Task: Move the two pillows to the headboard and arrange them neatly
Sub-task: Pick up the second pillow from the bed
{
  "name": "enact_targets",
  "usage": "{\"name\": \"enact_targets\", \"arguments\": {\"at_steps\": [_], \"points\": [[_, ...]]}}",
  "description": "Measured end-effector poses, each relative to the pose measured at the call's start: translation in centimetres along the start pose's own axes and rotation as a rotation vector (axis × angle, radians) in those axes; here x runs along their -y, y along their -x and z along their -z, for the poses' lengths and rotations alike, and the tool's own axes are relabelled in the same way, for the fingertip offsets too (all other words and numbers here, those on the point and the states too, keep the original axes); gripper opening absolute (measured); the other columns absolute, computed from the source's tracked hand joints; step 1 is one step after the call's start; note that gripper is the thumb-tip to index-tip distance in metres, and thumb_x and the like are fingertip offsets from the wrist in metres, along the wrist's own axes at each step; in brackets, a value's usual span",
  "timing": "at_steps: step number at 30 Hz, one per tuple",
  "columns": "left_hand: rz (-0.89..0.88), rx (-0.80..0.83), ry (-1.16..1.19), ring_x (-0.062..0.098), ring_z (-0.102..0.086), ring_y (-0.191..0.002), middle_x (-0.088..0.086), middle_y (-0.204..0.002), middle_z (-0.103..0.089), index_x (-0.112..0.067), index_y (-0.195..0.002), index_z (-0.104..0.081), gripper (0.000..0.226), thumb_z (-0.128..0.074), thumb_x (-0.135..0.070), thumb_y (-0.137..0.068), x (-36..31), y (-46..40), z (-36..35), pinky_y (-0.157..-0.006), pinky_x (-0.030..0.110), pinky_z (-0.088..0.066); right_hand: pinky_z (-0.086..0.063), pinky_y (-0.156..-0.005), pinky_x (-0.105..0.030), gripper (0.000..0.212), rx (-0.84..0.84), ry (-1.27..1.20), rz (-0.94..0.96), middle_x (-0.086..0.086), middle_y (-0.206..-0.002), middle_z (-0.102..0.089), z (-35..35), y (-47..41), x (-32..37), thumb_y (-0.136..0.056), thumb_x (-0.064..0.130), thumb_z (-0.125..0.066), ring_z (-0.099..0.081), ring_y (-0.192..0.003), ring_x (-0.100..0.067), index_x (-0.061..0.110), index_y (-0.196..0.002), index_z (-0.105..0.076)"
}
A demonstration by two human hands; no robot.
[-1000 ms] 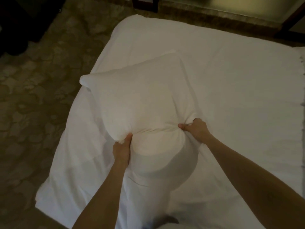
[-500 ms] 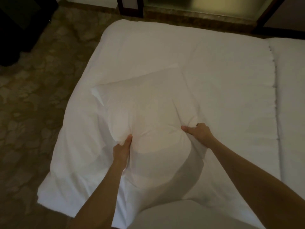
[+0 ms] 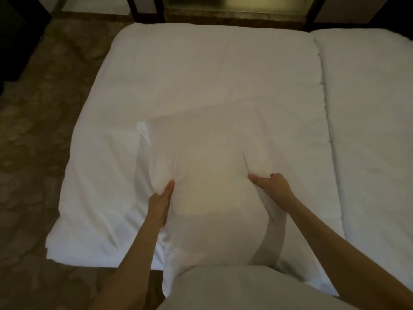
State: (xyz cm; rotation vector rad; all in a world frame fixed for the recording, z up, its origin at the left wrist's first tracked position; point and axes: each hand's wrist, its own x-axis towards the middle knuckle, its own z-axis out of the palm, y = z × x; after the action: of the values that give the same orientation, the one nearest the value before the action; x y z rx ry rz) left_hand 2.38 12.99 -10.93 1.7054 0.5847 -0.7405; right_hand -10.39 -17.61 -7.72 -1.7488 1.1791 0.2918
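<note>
Since a second ago the pillow (image 3: 207,157) has come down from its raised, tilted pose and now lies lower and flatter over the bed (image 3: 201,74), and your view has swung right so that a second white mattress (image 3: 368,130) shows alongside. You hold the pillow by its near part with both hands. Your left hand (image 3: 162,199) is closed on the pillow's left side, thumb lying up along the fabric and the fingers tucked underneath out of sight, so the grip there is tight on a bunched fold. Your right hand (image 3: 271,185) is closed on the right side, thumb pointing inward across the top and the fingers curled over a gathered bulge of stuffing. Between the two hands the cover is pulled into creases, and the loose end of the pillowcase hangs down toward you past the near edge of the bed. The pillow's far left corner (image 3: 143,128) sticks out as a pale point on the sheet. The pillow sits in the near half of the bed, well apart from the far edge, where dark wooden posts (image 3: 145,7) and a dim greenish panel (image 3: 234,3) stand. A seam runs between the bed and the second mattress on your right. Patterned brown floor (image 3: 33,153) fills the left side. Only one pillow can be told apart in the white bedding; the light is low and the fabric edges are soft.
</note>
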Motion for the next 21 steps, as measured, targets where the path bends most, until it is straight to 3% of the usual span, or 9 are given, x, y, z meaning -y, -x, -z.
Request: {"name": "enact_targets", "arguments": {"at_steps": [5, 9, 13, 15, 18, 21], "points": [[-0.006, 0.055, -0.057, 0.015, -0.065, -0.087, 0.001, -0.099, -0.07, -0.008, -0.119, -0.063, 0.077, -0.07, -0.064, -0.067, 1.6, 3.5, -1.2, -0.065, 0.024, -0.052, -0.047, -0.056, -0.027, 0.054, -0.088, -0.061, 0.071, -0.002, -0.08, -0.069, 3.2, 4.7, -2.8, -0.061, 0.062, -0.076, -0.065, -0.069, -0.016, 0.014, -0.084, -0.067], [-0.048, 0.088, -0.102, 0.02, -0.066, -0.091, 0.007, -0.108, -0.07, -0.007, -0.123, -0.062, 0.081, -0.067, -0.067, -0.068, 1.5, 6.9, -4.1, -0.075, 0.029, -0.054, -0.051, -0.058, -0.029, 0.047, -0.166, -0.116, 0.118, 0.002, -0.071, -0.07, 6.5, 7.2, -5.9, -0.06, 0.062, -0.076, -0.066, -0.065, -0.016, 0.018, -0.07, -0.067], [-0.118, 0.081, -0.144, 0.011, -0.064, -0.083, -0.003, -0.096, -0.068, -0.01, -0.125, -0.06, 0.085, -0.067, -0.069, -0.065, 3.0, 11.5, -8.9, -0.062, 0.02, -0.049, -0.055, -0.066, -0.031, 0.048, -0.193, -0.205, 0.157, 0.003, -0.072, -0.073, 11.4, 9.3, -11.1, -0.058, 0.061, -0.078, -0.07, -0.069, -0.015, 0.016, -0.074, -0.072], [-0.129, 0.064, -0.141, 0.011, -0.064, -0.081, -0.003, -0.097, -0.068, -0.009, -0.126, -0.058, 0.084, -0.068, -0.067, -0.066, 4.7, 14.0, -11.8, -0.061, 0.019, -0.05, -0.053, -0.062, -0.027, 0.045, -0.196, -0.233, 0.168, 0.008, -0.069, -0.073, 14.2, 10.1, -14.0, -0.058, 0.059, -0.079, -0.069, -0.066, -0.008, 0.017, -0.073, -0.072], [-0.141, 0.047, -0.154, 0.008, -0.062, -0.075, -0.008, -0.086, -0.065, -0.01, -0.126, -0.058, 0.077, -0.066, -0.063, -0.072, 7.7, 17.9, -15.4, -0.046, 0.012, -0.047, -0.05, -0.062, -0.025, 0.042, -0.186, -0.263, 0.165, 0.012, -0.071, -0.071, 17.7, 11.2, -18.2, -0.057, 0.06, -0.079, -0.068, -0.066, -0.006, 0.021, -0.072, -0.07], [-0.124, 0.036, -0.156, 0.024, -0.066, -0.091, 0.008, -0.108, -0.069, -0.008, -0.129, -0.055, 0.076, -0.066, -0.059, -0.075, 10.8, 21.9, -19.6, -0.07, 0.028, -0.054, -0.052, -0.067, -0.028, 0.039, -0.18, -0.289, 0.151, 0.01, -0.075, -0.069, 21.7, 12.3, -23.1, -0.059, 0.058, -0.079, -0.067, -0.072, -0.01, 0.024, -0.071, -0.066]]}}
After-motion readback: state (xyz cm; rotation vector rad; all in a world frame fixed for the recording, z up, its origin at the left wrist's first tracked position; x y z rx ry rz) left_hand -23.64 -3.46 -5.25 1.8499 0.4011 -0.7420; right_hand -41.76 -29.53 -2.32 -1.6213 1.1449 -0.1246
